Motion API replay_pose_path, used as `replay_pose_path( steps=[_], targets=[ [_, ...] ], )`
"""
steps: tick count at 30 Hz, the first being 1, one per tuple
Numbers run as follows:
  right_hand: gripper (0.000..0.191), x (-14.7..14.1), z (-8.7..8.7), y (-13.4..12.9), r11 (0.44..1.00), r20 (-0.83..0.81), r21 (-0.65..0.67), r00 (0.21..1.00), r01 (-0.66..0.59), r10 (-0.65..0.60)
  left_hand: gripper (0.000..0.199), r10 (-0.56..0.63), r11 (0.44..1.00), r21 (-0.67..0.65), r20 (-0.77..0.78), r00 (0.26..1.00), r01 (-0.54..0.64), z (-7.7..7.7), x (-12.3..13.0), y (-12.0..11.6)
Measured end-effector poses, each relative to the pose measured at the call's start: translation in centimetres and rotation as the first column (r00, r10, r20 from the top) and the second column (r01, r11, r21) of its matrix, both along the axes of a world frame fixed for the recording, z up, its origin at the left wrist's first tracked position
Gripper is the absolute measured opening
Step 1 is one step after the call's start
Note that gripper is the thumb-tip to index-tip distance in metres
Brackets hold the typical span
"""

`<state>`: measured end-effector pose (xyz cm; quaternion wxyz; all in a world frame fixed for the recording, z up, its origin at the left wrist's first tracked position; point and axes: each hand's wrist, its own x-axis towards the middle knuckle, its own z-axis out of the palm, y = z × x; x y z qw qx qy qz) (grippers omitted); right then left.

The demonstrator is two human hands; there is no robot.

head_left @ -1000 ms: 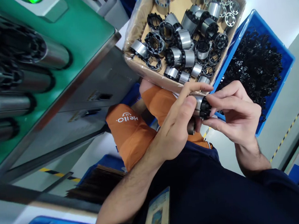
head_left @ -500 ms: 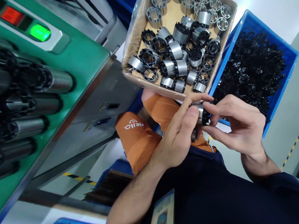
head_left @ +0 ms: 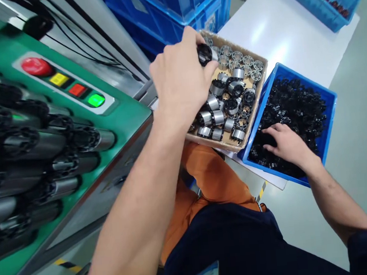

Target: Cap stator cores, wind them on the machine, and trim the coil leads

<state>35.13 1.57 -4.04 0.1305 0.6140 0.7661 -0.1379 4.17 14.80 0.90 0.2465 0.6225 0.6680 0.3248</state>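
Note:
My left hand (head_left: 183,75) is closed around a stator core (head_left: 206,55), a short steel ring with a black plastic end piece, above the far left part of a cardboard box (head_left: 214,144). Below it in the box lie several silver cores with black ends (head_left: 217,117); bare slotted metal cores (head_left: 237,56) stand in rows toward the back. My right hand (head_left: 287,143) reaches into a blue bin (head_left: 330,120) of loose black plastic pieces (head_left: 299,106). Its thumb and forefinger are apart among the pieces, and nothing is plainly held.
At left, a green machine table (head_left: 130,116) carries several stacked metal cylinders (head_left: 52,144) and a panel of lit buttons (head_left: 78,90). Blue crates (head_left: 172,10) are stacked behind the box. On the white table (head_left: 304,54) sits another blue bin (head_left: 319,3) at the far end.
My hands were together at the box's near edge, working on a core. Now the left has carried a core over the box, and the right has moved into the blue bin. The view has shifted.

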Motion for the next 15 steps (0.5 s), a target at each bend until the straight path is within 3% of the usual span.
replay_pose_path(
  steps=[3, 7, 10, 13, 15],
  targets=[
    [0.050, -0.8, -1.3, 0.3, 0.999, 0.054, -0.031, 0.998, -0.026, 0.028, 0.036, -0.100, 0.992, -0.077, -0.024, 0.995, 0.097, -0.6, 1.1, 3.4],
    [0.048, -1.5, -1.5, 0.7, 0.999, 0.127, -0.051, 0.992, -0.011, 0.018, 0.048, -0.093, 0.990, -0.105, -0.029, 0.995, 0.089, -1.2, 1.7, 3.6],
    [0.040, -1.5, -0.9, 1.3, 0.997, 0.161, -0.074, 0.986, -0.033, 0.045, 0.039, -0.104, 0.993, -0.042, 0.205, 0.973, 0.114, -1.4, 1.0, 1.3],
    [0.036, -1.3, -0.3, 2.0, 0.993, 0.194, -0.099, 0.977, -0.066, 0.085, 0.046, -0.160, 0.973, -0.032, 0.618, 0.770, 0.228, -1.6, -0.3, -3.2],
    [0.034, -1.1, 0.0, 2.4, 0.989, 0.211, -0.115, 0.971, -0.092, 0.114, 0.047, -0.145, 0.948, -0.084, 0.747, 0.649, 0.308, -2.0, -1.2, -6.9]
  ],
)
